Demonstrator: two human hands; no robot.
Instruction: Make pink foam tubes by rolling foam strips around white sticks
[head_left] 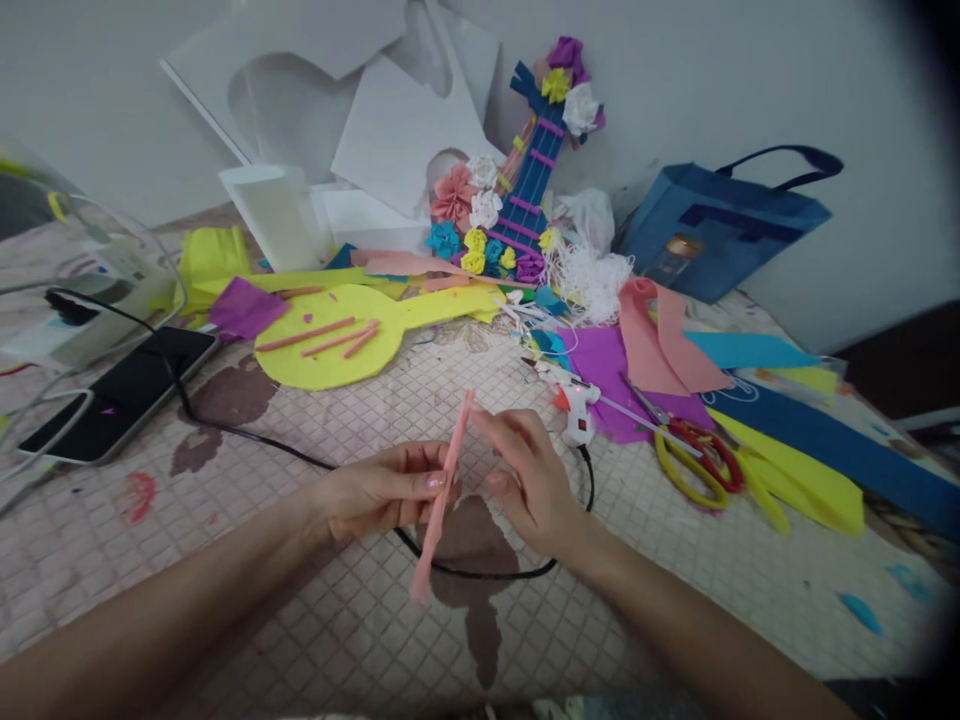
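My left hand (401, 487) pinches a thin pink paper strip (451, 462), which slants upright above the middle of the table. The strip looks narrow and rolled at the top and looser at its lower end. Just right of the strip's upper end is my right hand (531, 480), its thumb and fingers apart with nothing between them. Beyond the hands lies a yellow guitar-shaped piece (337, 365) with several pink rolled sticks (339, 339) on it. A white glue gun (578, 412) rests to the right of my right hand.
Scissors (690, 468) lie at the right on coloured paper strips (817, 470). A decorated blue guitar (530, 185) leans at the back, beside a blue bag (724, 230). A phone (120, 395) lies left. A black cord (247, 437) runs beneath the hands.
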